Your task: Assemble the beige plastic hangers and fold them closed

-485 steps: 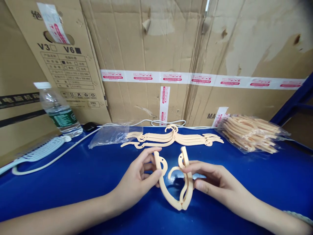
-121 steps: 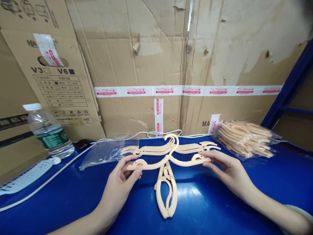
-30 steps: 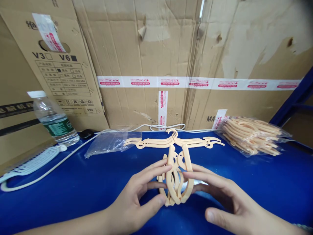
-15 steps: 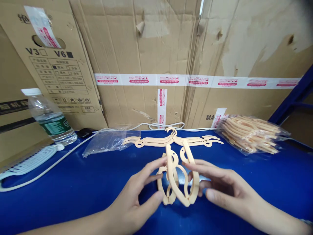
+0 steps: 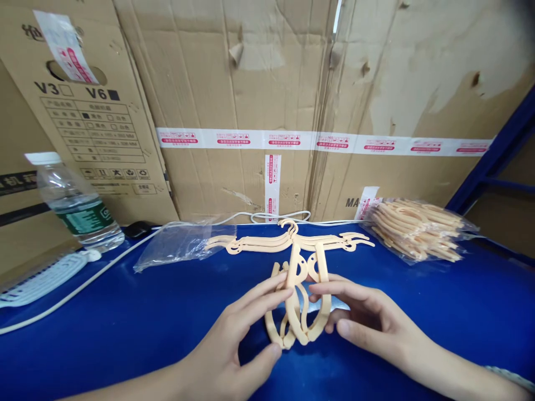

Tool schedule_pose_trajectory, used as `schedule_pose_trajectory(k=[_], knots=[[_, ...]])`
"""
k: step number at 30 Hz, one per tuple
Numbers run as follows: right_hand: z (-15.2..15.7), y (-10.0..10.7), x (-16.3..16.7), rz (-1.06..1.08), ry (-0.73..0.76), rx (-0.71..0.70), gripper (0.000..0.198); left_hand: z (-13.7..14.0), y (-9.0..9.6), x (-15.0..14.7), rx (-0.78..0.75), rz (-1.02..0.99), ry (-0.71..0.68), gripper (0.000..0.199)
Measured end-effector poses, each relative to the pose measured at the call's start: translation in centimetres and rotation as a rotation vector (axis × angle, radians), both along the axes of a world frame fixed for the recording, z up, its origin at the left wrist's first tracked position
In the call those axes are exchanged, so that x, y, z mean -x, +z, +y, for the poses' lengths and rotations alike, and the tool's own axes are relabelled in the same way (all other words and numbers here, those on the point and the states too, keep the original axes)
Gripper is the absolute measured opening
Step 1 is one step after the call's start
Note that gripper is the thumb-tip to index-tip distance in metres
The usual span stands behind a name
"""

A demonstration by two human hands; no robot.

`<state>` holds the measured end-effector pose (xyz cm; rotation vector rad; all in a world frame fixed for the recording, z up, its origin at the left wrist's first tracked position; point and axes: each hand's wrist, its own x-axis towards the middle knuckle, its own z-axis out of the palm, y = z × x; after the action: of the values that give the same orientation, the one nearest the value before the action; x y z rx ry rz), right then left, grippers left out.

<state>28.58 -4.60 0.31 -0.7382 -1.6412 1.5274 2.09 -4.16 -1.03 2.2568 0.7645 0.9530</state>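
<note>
Two cream folding hangers stand partly folded on the table, arms pointing up; the nearer folding hanger (image 5: 321, 263) overlaps the other folding hanger (image 5: 273, 324) on its left. My left hand (image 5: 228, 342) has its fingers against the left arms of both, with the thumb low by the rear one. On the right arm of the nearer hanger, my right hand (image 5: 374, 317) rests its curled fingers, the thumb apart from it. Behind them several spread hangers (image 5: 261, 243) lie stacked flat, their hooks toward the cardboard.
A clear bag of hangers (image 5: 418, 228) lies at the back right. An empty plastic bag (image 5: 171, 245), a water bottle (image 5: 81, 209) and a pale blue hairbrush (image 5: 50, 278) are on the left. A white cable (image 5: 96, 284) crosses the blue table before cardboard boxes (image 5: 234, 83).
The nearer hanger has shifted slightly left and its arms have come closer together. My left fingers have moved onto its left arm. The whole view has swung slightly right.
</note>
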Motion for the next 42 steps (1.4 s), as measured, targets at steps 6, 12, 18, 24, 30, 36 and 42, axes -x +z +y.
schedule_pose_trajectory(k=[6, 12, 18, 24, 30, 36, 42], knots=[[-0.2, -0.1, -0.4, -0.071, -0.047, -0.040, 0.025, -0.1, 0.2, 0.0, -0.044, 0.031, -0.006, 0.077], [-0.5, 0.3, -0.4, -0.082, -0.006, -0.054, 0.023, -0.2, 0.4, 0.0, -0.022, 0.059, -0.017, 0.082], [-0.5, 0.8, -0.2, -0.063, 0.006, -0.047, 0.011, -0.4, 0.2, 0.2, 0.016, 0.093, -0.003, 0.081], [-0.6, 0.8, -0.3, -0.139, 0.017, -0.071, 0.017, -0.5, 0.2, 0.3, -0.007, 0.124, 0.000, 0.080], [-0.8, 0.8, -0.6, -0.252, 0.031, -0.052, 0.034, -0.5, 0.6, 0.1, -0.071, 0.073, -0.061, 0.081], [-0.8, 0.7, -0.5, -0.190, 0.015, -0.075, 0.044, -0.4, 1.1, 0.0, -0.045, 0.079, -0.112, 0.081], [0.3, -0.3, -0.7, -0.226, -0.152, -0.055, 0.045, -0.6, 1.0, -0.1, -0.097, 0.097, -0.043, 0.078]])
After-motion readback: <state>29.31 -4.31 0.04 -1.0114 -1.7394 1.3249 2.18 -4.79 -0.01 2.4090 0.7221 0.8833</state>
